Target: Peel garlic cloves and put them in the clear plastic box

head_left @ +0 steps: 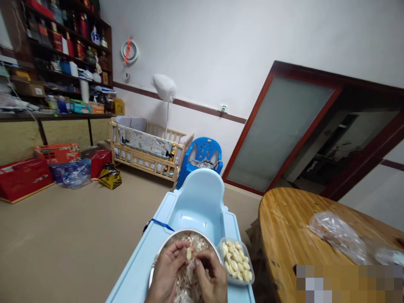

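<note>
My left hand [168, 267] is closed, pinching a pale garlic clove [189, 253] between thumb and fingers. Beside it, my right hand [211, 275] has its thumb and fingers pressed together close to the clove; what they hold is too small to make out. Both hands are over a round metal bowl [164, 243] heaped with papery garlic skins [186, 288]. To the right of the bowl, a clear plastic container [232, 279] is filled with several peeled cloves [236, 259]. Bowl and container stand on the tray of a light blue high chair [199, 189].
A wooden table [290, 227] with a crumpled plastic bag [337, 233] is at the right. Behind the high chair stand a blue plastic chair [206, 147] and a wooden crib [148, 162]. Bags and boxes [57, 153] lie on the floor at left, below bottle-filled shelves [67, 27].
</note>
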Action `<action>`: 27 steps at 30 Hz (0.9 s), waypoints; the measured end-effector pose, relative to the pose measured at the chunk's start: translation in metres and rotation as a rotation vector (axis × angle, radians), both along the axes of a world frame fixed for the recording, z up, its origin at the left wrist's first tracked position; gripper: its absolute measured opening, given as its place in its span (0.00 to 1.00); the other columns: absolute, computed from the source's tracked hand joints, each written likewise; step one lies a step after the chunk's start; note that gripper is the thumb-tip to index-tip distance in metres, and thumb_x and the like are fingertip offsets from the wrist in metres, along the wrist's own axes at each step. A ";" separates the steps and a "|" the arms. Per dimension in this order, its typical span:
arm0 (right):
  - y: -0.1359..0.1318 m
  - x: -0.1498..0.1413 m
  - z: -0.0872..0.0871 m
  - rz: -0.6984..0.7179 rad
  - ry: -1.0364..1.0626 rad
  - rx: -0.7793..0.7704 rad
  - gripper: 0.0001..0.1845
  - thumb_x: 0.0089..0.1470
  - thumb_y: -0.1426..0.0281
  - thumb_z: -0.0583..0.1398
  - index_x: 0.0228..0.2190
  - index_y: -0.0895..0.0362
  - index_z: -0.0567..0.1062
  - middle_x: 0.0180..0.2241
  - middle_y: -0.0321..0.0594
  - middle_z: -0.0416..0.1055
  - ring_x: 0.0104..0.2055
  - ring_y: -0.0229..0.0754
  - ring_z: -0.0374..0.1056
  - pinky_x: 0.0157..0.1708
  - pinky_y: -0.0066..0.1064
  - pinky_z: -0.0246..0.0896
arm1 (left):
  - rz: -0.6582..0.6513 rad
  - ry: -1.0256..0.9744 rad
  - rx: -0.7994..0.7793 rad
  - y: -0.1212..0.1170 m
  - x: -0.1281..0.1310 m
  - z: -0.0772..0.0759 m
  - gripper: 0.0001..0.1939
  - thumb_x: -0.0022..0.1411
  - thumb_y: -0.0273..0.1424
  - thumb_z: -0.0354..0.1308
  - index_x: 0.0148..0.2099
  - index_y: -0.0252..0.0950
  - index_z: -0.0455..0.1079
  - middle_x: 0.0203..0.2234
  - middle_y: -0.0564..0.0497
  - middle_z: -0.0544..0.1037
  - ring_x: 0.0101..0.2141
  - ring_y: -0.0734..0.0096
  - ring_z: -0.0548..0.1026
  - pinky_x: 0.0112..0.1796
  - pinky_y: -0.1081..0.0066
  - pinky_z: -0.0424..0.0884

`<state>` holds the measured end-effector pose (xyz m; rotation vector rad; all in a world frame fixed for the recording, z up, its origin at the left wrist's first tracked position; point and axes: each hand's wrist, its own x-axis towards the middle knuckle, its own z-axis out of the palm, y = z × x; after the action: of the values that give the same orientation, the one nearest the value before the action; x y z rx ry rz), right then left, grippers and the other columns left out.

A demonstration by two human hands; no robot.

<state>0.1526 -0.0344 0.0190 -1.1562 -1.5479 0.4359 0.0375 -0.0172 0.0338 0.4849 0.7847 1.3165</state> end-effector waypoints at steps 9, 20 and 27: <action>-0.002 -0.004 -0.012 -0.055 -0.075 0.086 0.09 0.49 0.75 0.54 0.25 0.54 0.74 0.24 0.36 0.74 0.26 0.40 0.69 0.30 0.27 0.64 | 0.062 -0.008 0.022 0.005 -0.003 -0.005 0.15 0.38 0.37 0.70 0.29 0.34 0.76 0.21 0.53 0.77 0.25 0.73 0.72 0.28 0.77 0.67; 0.003 0.005 -0.002 -0.058 -0.213 0.132 0.07 0.49 0.74 0.59 0.32 0.53 0.75 0.30 0.38 0.76 0.32 0.41 0.73 0.34 0.28 0.68 | -0.062 0.208 0.140 0.007 -0.009 -0.021 0.15 0.44 0.36 0.67 0.34 0.34 0.78 0.31 0.45 0.81 0.39 0.56 0.75 0.43 0.64 0.67; 0.003 0.004 0.005 0.008 -0.134 0.161 0.10 0.50 0.78 0.58 0.32 0.52 0.75 0.28 0.36 0.74 0.31 0.39 0.71 0.32 0.27 0.66 | -0.131 0.268 0.250 0.007 -0.011 -0.020 0.15 0.47 0.36 0.65 0.38 0.35 0.78 0.40 0.41 0.79 0.44 0.53 0.73 0.48 0.60 0.64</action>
<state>0.1565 -0.0317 0.0240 -1.0722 -1.6715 0.2375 0.0263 -0.0101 0.0141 0.9118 0.7962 1.2478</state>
